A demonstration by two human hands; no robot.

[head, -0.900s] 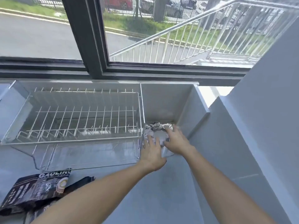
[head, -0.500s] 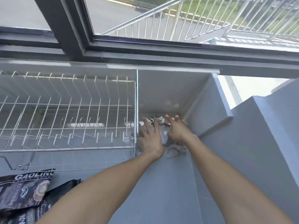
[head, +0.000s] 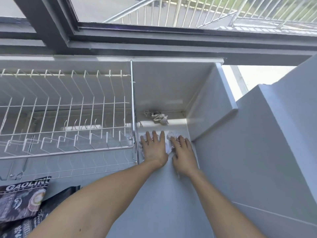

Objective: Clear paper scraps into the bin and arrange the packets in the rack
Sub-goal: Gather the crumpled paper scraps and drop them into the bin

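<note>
Your two hands have slid back toward you since a moment ago, and they dragged white paper with them. One crumpled scrap [head: 158, 117] now lies alone, farther back, in the corner by the back wall. Before, your fingers were right on top of it.

Your left hand [head: 153, 148] lies flat with the fingers straight and a little spread. It presses down on white paper scraps [head: 169, 143], just beside the rack. Your right hand [head: 182, 154] also lies flat, fingers straight and close together. It presses the same white paper, which pokes out between your two hands and past your right fingertips. The paper is bunched up, so you cannot tell which way it points.

The wire rack [head: 68, 117] stands to the left of your hands. Its long side runs left to right, along the window. Two dark packets [head: 20, 200] lie flat on the grey worktop [head: 163, 203], in front of the rack, near your left arm. The top packet has big letters that read left to right.

The worktop sits in a grey corner with low walls. Above it is a big window [head: 154, 11] with a dark frame. Outside you see a metal railing [head: 223, 11] and a road.
</note>
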